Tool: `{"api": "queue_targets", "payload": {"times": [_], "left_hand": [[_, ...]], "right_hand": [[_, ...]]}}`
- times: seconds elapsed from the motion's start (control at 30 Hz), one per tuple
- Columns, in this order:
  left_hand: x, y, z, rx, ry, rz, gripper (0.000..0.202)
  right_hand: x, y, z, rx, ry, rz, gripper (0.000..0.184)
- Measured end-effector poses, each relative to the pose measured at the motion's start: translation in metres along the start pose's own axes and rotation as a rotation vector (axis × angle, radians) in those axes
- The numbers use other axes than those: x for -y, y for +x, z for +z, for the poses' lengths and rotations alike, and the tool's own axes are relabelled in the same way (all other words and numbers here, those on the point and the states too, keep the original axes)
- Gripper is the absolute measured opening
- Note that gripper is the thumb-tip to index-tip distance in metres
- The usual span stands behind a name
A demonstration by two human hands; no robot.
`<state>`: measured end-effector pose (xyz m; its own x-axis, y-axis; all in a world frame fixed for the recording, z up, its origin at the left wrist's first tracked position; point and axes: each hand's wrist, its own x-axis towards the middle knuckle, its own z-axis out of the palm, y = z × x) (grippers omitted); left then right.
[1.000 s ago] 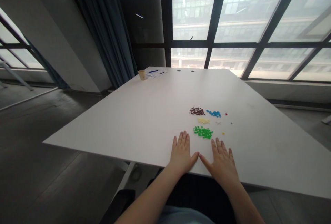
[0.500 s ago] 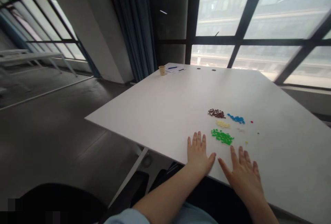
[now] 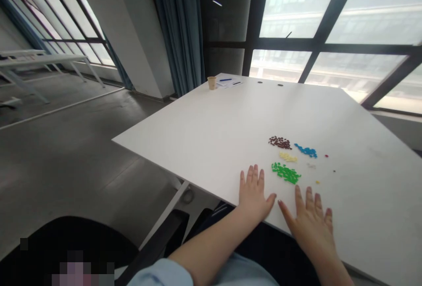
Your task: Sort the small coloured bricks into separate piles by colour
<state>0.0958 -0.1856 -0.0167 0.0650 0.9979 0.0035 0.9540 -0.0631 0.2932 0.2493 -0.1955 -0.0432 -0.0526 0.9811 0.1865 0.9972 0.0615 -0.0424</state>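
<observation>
My left hand (image 3: 253, 193) lies flat near the front edge of a white table (image 3: 198, 136), fingers spread and holding nothing. My right hand (image 3: 310, 220) rests flat beside it, also spread, with the two thumbs close but apart. Just beyond my hands is a pile of small green pieces (image 3: 286, 173). Behind it are pale yellow pieces (image 3: 288, 157), dark brown pieces (image 3: 280, 142) and blue pieces (image 3: 306, 150). A few whitish pieces (image 3: 311, 166), a red piece (image 3: 326, 155), a tiny dark piece (image 3: 334, 171) and a yellow piece (image 3: 318, 182) lie to the right.
At the far left corner of the table stands a paper cup (image 3: 212, 83), next to papers (image 3: 227, 84) with a blue pen (image 3: 226, 79). A dark chair (image 3: 75, 237) is at the lower left. Windows and a curtain (image 3: 180, 31) are beyond the table.
The view has shifted slightly, so the table's far end and the cup appear a little higher and further right. Both hands stay flat in the same place on the table.
</observation>
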Motion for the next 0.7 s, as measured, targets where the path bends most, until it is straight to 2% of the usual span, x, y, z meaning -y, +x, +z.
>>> {"api": "queue_targets", "payload": {"times": [0.17,0.5,0.7], "left_hand": [[0.008,0.009,0.003,0.011,0.047,0.141,0.073],[0.018,0.014,0.011,0.026,0.156,0.176,0.075],[0.018,0.027,0.008,0.075,0.149,0.186,0.088]], "right_hand": [[0.003,0.002,0.002,0.0,-0.02,0.039,0.08],[0.003,0.004,0.006,0.016,0.056,0.051,0.081],[-0.004,0.005,0.01,-0.001,0.05,0.018,0.079]]}}
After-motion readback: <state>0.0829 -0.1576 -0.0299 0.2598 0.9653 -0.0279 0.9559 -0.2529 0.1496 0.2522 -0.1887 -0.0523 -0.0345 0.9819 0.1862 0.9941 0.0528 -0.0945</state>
